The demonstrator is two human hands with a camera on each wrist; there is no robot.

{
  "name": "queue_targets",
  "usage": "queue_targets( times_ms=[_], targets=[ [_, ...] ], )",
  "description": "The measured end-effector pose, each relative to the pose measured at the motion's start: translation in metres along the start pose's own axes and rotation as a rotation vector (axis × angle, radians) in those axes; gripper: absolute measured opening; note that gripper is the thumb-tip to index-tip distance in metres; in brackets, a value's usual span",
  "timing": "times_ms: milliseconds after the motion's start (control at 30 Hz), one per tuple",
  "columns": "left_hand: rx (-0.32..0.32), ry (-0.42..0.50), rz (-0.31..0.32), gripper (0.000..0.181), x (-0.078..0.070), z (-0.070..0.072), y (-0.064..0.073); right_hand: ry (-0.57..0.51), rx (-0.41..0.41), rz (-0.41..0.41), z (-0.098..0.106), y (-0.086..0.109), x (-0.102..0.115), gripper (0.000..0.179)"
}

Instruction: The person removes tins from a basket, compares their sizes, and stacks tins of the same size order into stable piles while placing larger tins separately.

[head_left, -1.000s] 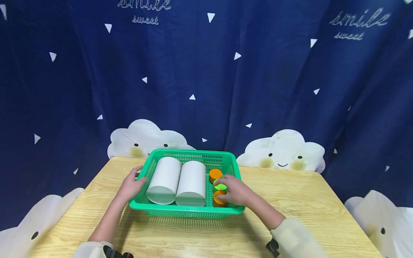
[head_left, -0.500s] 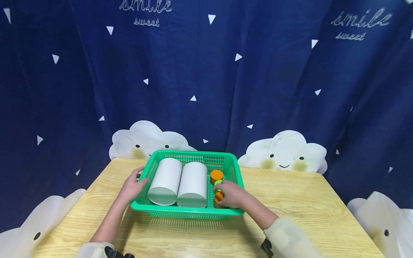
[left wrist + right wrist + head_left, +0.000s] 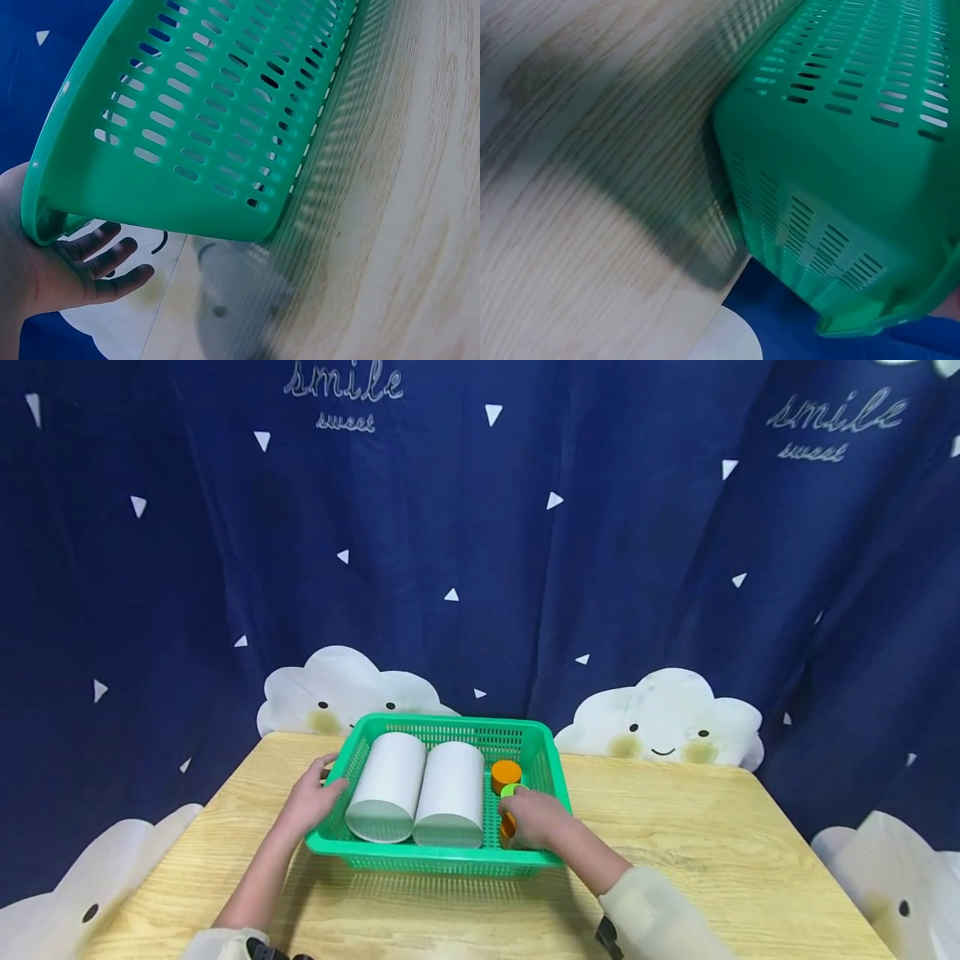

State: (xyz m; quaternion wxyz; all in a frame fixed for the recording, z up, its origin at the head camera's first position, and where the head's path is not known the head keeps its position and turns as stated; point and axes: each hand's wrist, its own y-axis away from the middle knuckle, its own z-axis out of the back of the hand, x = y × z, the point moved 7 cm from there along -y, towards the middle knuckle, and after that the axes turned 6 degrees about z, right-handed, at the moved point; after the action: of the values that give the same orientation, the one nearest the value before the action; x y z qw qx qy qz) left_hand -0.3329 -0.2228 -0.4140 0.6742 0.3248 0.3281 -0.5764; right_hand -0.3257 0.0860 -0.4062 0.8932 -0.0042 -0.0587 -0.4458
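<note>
1. A deep-blue curtain (image 3: pixel 480 527) fills the background. White script on it reads "smile" above "sweet", at upper left and again at upper right.
2. A pale wood-grain tabletop (image 3: pixel 660 827) spreads in front of it.
3. On it sits a slotted green plastic basket (image 3: pixel 420 851); no brand shows on its visible sides.
4. Inside, two white cylinders (image 3: pixel 392 777) (image 3: pixel 453 793) lie side by side, flat ends facing the wearer. No label can be read on either.
5. The left hand (image 3: pixel 311 797) holds the basket's left rim in a light grip, thumb over the edge, fingers outside. Keeping it there should steady the basket.
6. The right hand (image 3: pixel 536 817) is in the basket's right end, fingers lowered among small pieces; whether its grip has closed on one cannot be told. A straight, vertical lift would probably avoid knocking the neighbours.
7. Those pieces stand in a row right of the cylinders: a far orange short cylinder (image 3: pixel 506 772), a green-topped piece (image 3: pixel 512 790), and a near orange piece (image 3: pixel 507 830), the last two partly covered by the hand. No writing shows on them.
</note>
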Motion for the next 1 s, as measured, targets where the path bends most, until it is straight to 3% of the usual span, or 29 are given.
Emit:
queue_targets(
  times_ms=[333,733,1000],
  targets=[
    [-0.007,0.021,0.005,0.058,0.002,-0.003,-0.002,-0.165,-0.027,-0.01,-0.004,-0.002,0.002,0.036],
    [-0.001,0.029,0.023,0.057,0.007,-0.005,-0.003,-0.223,-0.095,-0.039,-0.012,-0.005,-0.002,0.042],
    [-0.001,0.035,0.032,0.058,0.008,-0.002,-0.002,-0.205,-0.066,-0.021,-0.014,-0.008,0.002,0.042]
  ],
)
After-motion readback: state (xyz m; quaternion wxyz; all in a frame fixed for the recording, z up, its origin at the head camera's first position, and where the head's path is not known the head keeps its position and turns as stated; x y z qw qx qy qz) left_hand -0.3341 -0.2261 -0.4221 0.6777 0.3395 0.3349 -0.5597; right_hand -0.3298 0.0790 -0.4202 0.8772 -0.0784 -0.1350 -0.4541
